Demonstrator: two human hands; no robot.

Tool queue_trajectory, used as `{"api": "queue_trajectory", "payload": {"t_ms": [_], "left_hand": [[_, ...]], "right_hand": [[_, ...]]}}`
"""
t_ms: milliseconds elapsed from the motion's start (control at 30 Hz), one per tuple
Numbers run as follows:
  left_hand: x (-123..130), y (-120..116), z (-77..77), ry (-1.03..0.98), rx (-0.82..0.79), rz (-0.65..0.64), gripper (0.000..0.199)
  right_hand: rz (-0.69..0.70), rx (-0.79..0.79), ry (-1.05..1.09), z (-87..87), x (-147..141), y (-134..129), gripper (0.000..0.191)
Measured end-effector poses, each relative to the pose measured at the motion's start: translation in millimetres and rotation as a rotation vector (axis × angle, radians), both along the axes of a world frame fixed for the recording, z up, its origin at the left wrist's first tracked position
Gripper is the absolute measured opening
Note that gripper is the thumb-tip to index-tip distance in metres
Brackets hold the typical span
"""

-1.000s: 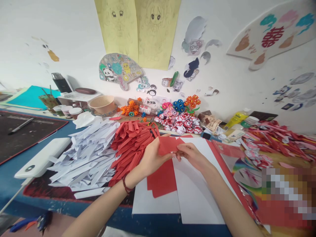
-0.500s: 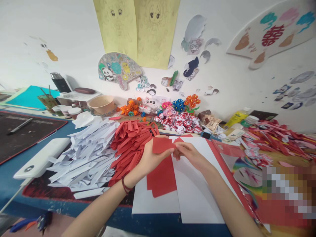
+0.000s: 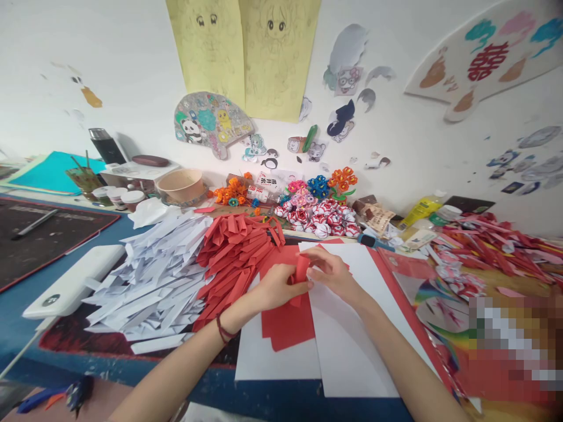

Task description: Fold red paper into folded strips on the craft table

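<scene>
Between my two hands, a small piece of red paper stands upright, bent or folded into a narrow shape. My left hand pinches its lower left side with thumb and fingers. On the right edge, the fingers of my right hand close around the paper near its top. Below them lie red paper sheets on top of white paper sheets. To the left of my left hand is a heap of folded red paper strips, beside a larger heap of folded white paper strips.
A white power bank with a cable lies at the left. Along the wall stand a tan bowl, paper flowers and a yellow bottle. More red strips are heaped at the right.
The red paper has gone from a flat square facing me to a narrow upright fold. My left hand has moved slightly down, with my right hand curled closer around the paper.
</scene>
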State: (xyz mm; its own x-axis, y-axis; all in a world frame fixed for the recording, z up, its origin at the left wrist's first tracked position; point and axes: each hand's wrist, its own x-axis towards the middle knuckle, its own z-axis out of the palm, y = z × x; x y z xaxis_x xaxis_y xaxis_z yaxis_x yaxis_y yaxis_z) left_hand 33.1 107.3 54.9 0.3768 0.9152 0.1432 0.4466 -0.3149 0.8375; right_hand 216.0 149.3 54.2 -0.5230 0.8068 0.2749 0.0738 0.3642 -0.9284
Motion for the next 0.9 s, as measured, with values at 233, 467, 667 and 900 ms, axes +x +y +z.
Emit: {"api": "queue_trajectory", "payload": {"t_ms": [233,467,667,900], "left_hand": [[1,0,-3.5,0.097,-0.050,0.035,0.037],[3,0,-0.4,0.026,0.024,0.043,0.038],[5,-2,3.8,-0.031,0.081,0.024,0.045],[7,-6,10.6,-0.108,0.072,-0.006,0.048]], "right_hand": [[-0.118,-0.065,-0.066,-1.0,0,-2,0.025],[-0.116,-0.182,-0.008,0.6,-1,-1,0.028],[-0.129,-0.174,0.024,2.6,-1,-1,0.029],[-0.125,-0.189,0.046,6.5,-2,-5,0.032]]}}
